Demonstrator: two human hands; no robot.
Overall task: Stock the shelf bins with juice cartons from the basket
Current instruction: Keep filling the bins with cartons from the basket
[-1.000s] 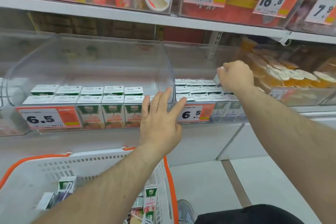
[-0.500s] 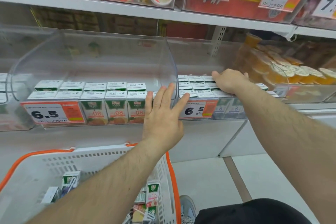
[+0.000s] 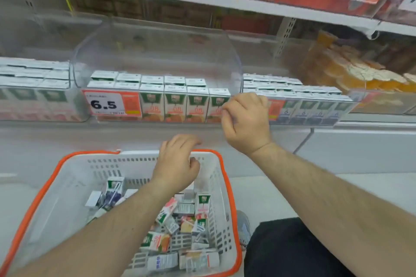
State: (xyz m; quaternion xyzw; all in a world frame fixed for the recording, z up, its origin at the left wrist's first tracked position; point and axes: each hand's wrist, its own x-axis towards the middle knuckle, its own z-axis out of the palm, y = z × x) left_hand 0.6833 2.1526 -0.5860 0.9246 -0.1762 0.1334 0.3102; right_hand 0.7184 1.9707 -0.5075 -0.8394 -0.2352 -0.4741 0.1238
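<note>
Between cartons: left hand (image 3: 177, 164) hangs loosely curled and empty over the basket (image 3: 234, 209), right hand (image 3: 246, 119) curled empty by the bins (image 3: 157, 51), next grab probably another carton (image 3: 202, 206).

White shelf (image 3: 157, 127) carries clear plastic bins (image 3: 155, 51) side by side. Middle bin holds upright juice cartons (image 3: 175, 105) in rows behind a 6.5 price tag (image 3: 111, 104). Right bin (image 3: 315, 117) holds blue-marked cartons (image 3: 302, 111). Basket (image 3: 231, 198) position: below shelf; its support not visible.
</note>
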